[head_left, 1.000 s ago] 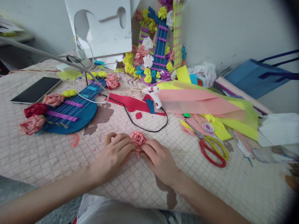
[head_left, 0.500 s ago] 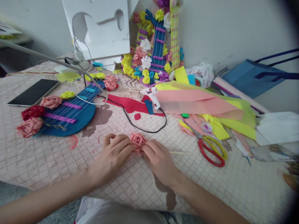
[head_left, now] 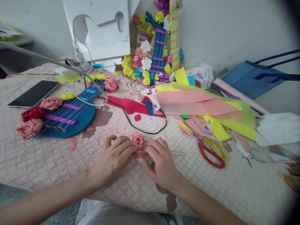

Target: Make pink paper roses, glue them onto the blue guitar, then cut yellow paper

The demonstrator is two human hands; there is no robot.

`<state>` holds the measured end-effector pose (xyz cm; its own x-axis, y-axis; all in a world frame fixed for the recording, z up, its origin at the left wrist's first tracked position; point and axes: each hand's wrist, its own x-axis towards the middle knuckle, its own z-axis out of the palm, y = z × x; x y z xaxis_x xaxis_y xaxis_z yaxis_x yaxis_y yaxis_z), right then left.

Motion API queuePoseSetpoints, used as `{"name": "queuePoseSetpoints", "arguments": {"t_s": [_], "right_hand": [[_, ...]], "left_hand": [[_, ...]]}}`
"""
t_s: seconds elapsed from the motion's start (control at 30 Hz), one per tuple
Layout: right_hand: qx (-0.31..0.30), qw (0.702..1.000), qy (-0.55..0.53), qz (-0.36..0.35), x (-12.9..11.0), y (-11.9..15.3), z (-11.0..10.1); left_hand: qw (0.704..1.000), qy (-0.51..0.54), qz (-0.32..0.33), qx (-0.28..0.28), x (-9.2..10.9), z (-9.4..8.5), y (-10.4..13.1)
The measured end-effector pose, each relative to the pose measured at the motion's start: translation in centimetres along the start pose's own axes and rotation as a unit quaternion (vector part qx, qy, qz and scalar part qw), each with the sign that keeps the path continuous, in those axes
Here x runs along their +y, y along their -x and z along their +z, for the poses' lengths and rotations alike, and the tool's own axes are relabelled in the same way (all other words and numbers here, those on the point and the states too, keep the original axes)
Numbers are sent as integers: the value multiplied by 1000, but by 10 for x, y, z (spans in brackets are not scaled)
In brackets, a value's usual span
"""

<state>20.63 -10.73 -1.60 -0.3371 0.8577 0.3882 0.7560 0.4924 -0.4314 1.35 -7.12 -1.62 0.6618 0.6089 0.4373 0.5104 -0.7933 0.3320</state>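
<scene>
A pink crepe-paper rose (head_left: 138, 142) with folded petals is in front of me, just above the tabletop. My left hand (head_left: 118, 154) has its fingers closed on the rose's left and lower edge. A thin wooden stick (head_left: 179, 153) runs sideways below the petals, and its end sticks out to the right. My right hand (head_left: 159, 161) curls round the stick at the rose's right side, with the thumb lower and apart from the fingertips. The fingers partly hide the rose's base and the stick's middle.
A white glue gun (head_left: 151, 95) with a black cord lies beyond the hands. Scissors (head_left: 212, 150) and pink and yellow crepe paper (head_left: 199, 101) are to the right. At left are a blue paper guitar (head_left: 77, 120) with flowers and a phone (head_left: 34, 93). Decorated guitars (head_left: 158, 47) lean on the wall.
My right hand has loosened from the rose's side, its thumb dropping away from the fingers. More of the rose and a piece of the stick beneath it now show. The left hand barely moved.
</scene>
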Motion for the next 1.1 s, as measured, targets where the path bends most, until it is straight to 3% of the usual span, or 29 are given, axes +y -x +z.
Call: {"name": "queuePoseSetpoints", "arguments": {"t_s": [0.2,0.47,0.67,0.83,0.97,1.1], "right_hand": [[5,999,50,-10,-1,1,6],[-21,986,108,-124,0,7,6],[-43,983,101,-150,4,10,9],[-46,987,64,-139,4,11,6],[-1,998,-6,-66,4,10,0],[21,999,20,-26,6,8,1]], "left_hand": [[1000,-12,0,1,0,2,1],[1000,2,-29,-6,1,3,1],[998,21,-54,-17,4,2,1],[998,24,-58,-16,4,1,-1],[998,22,-62,-16,4,0,-1],[997,25,-63,-23,4,0,0]]}}
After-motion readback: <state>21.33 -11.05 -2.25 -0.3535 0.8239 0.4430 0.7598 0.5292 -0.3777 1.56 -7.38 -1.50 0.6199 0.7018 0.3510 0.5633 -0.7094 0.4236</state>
